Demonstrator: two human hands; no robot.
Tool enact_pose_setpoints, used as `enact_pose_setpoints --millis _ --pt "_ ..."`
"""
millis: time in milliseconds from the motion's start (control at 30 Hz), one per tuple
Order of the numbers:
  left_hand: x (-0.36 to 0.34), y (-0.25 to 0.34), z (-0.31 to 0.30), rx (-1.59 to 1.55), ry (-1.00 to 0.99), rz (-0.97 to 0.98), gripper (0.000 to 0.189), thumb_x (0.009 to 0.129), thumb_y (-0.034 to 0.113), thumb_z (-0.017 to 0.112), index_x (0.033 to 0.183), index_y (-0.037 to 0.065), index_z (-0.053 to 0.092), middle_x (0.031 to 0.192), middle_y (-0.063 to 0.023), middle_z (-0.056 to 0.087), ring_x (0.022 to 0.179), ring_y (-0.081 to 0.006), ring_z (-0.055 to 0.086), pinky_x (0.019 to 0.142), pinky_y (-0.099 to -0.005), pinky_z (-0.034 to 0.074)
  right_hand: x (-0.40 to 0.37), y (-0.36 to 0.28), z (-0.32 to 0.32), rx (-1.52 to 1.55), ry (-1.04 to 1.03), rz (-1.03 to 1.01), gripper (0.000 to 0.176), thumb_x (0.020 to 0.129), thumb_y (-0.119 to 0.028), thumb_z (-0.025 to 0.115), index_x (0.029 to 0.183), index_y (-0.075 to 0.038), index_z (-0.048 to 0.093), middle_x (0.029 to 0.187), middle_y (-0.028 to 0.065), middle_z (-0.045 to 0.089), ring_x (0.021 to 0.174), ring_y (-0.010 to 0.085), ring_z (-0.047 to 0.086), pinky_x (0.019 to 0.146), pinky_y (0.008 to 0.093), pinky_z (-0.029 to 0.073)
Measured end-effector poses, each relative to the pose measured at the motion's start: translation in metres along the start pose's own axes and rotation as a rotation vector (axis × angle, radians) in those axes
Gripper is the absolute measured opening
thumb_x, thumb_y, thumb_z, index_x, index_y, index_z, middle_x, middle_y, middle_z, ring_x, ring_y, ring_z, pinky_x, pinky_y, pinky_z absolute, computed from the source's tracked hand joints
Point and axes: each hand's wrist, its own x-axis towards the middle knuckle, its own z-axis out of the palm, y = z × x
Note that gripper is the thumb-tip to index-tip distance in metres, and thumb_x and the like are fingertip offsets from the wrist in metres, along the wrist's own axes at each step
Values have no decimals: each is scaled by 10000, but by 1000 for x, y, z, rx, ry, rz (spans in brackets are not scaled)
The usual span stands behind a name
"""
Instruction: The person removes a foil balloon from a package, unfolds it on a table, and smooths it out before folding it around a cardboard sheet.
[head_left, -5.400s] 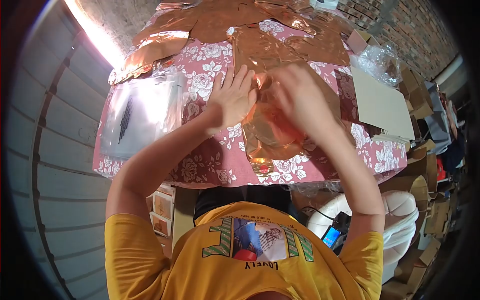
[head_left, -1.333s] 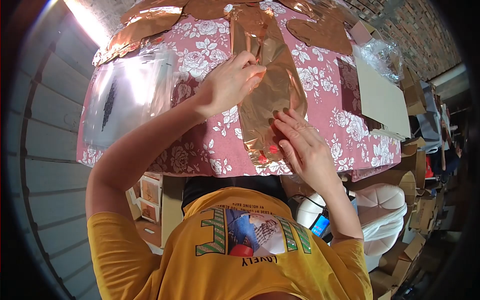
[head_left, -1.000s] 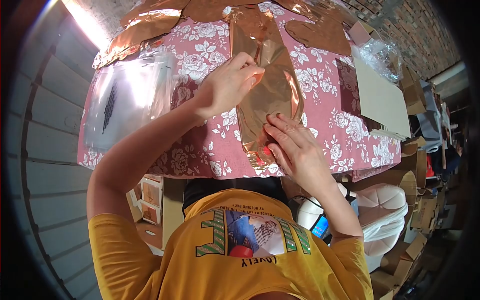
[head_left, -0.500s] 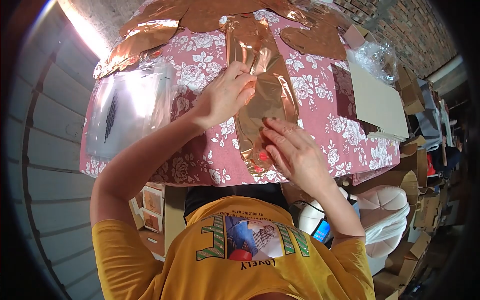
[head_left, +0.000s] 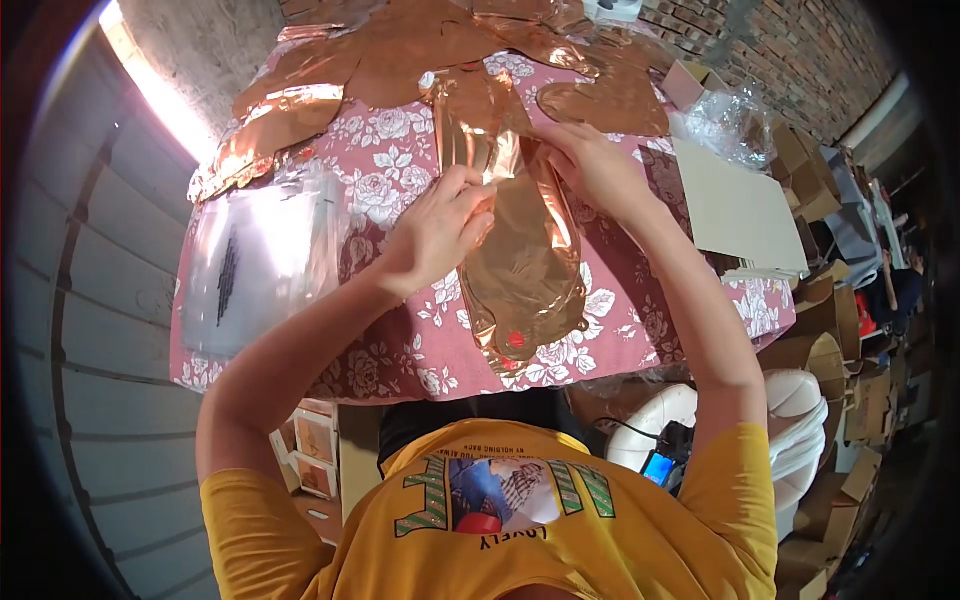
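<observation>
A copper-coloured foil balloon [head_left: 520, 245], flattened into a long folded strip, lies lengthwise on the flowered tablecloth [head_left: 390, 190]. A small red mark shows at its near end. My left hand [head_left: 440, 225] rests at the strip's left side, its fingers bent and closed on the foil. Across from it, my right hand [head_left: 595, 170] has its fingertips bent over the right edge farther up, pinching the foil there. The exact grip under the right fingers is partly hidden.
More copper foil balloons [head_left: 400, 55] spread over the table's far side. Clear plastic bags [head_left: 265, 265] lie at left. A stack of cream card sheets [head_left: 740, 210], crumpled clear plastic [head_left: 735, 125] and an open cardboard box [head_left: 690, 85] are at right. A white padded seat [head_left: 790, 410] stands below.
My right hand has left the strip's near end and moved up to its right edge, where the fingers close on the foil. My left hand stays at the left side.
</observation>
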Motion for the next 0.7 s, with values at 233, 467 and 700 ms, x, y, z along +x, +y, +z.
enact_pose_setpoints --millis 233,467,700 --pt "1 5 -2 46 -8 -24 288 874 142 662 1121 8 600 1117 -108 532 1019 -279 592 870 -370 504 72 66 32 -50 -225 -44 286 871 -82 569 1138 -80 673 1051 162 685 980 344 633 862 405 504" --pt "0 2 0 25 -26 -67 283 880 162 656 1127 39 596 1132 -93 530 1026 -273 594 859 -381 510 107 62 29 167 -445 -15 301 870 -55 539 1127 -129 678 1006 123 695 919 315 656 826 408 505" --pt "1 4 -1 58 -17 -34 285 880 144 646 1142 47 593 1126 -97 535 1011 -291 600 843 -390 518 121 59 25 -126 -597 -95 226 993 -234 526 1117 -129 683 941 82 708 843 232 679 748 382 523"
